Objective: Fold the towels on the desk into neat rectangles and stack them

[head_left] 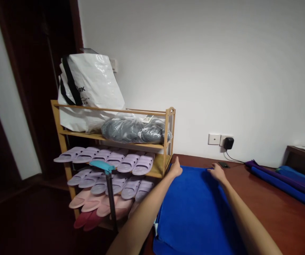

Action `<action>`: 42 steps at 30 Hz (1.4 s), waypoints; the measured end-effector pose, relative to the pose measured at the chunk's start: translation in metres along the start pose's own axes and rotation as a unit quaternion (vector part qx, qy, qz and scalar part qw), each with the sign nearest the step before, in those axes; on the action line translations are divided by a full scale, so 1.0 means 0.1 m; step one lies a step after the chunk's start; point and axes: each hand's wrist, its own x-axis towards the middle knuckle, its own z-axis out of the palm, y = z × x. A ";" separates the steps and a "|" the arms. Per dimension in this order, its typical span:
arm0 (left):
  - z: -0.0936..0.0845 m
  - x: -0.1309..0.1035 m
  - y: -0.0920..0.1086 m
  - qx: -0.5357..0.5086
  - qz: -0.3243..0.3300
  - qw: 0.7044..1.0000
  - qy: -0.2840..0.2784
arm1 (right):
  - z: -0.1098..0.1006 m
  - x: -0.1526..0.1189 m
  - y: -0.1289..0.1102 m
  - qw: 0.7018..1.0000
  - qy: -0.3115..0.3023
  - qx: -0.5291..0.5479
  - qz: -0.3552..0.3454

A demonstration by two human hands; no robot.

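Observation:
A blue towel is spread on a reddish-brown table, running from its far side down to the bottom of the view. My left hand is closed at the towel's far left corner, with one digit pointing up. At the far right corner, my right hand pinches the towel's edge. Both forearms reach forward along the towel's sides, and the right one casts a shadow over it. A small white tag shows on the left edge. The undersides of my fingers are hidden.
Left of the table stands a wooden rack with several slippers, a white bag and a plastic-wrapped grey bundle. A blue-topped pole stands before it. Folded blue and purple cloths and a plugged-in black adapter are at right.

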 end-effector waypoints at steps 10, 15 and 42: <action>0.27 -0.15 -0.17 0.150 0.041 0.986 -0.052 | 0.49 -0.14 0.07 0.974 -0.079 -0.168 -0.127; 0.24 -0.12 -0.28 0.158 0.003 0.986 -0.048 | 0.21 -0.06 0.41 0.969 -0.059 -0.234 -0.047; -0.09 -1.05 -0.21 0.164 0.122 0.978 -0.032 | -0.03 -0.81 0.31 0.958 0.032 -0.278 -0.071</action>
